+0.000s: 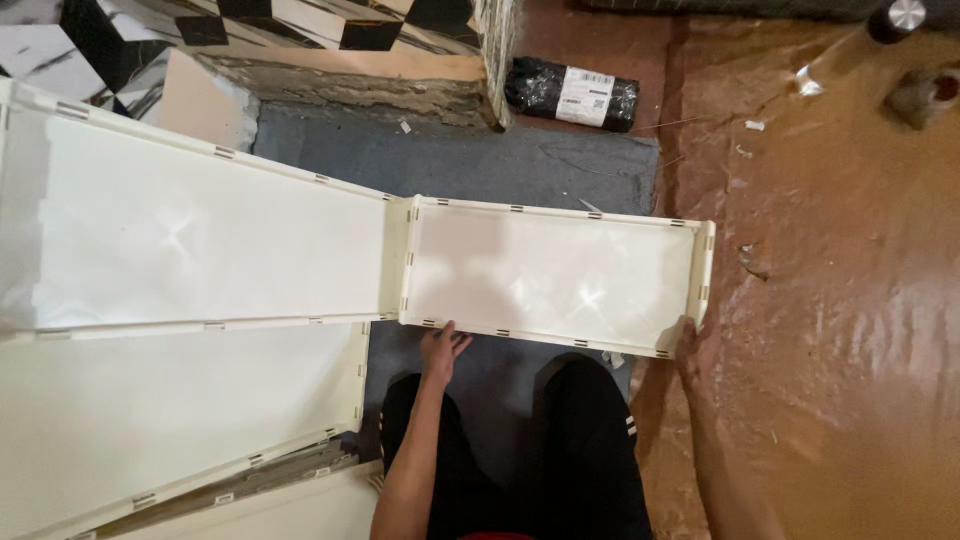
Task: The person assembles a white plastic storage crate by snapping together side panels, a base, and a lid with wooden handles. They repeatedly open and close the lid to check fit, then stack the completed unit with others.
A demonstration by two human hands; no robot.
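Both hands on the white panel

My left hand [441,348] grips white panel [552,275]'s near edge, right hand [688,340] holding its near right corner.

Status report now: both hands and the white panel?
Left hand on white panel near edge. Right hand grips its right corner. Nothing blocking.

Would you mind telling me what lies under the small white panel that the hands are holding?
A dark grey mat shows beyond and below the small white panel, held by the left hand and right hand. Whatever lies directly beneath is covered.
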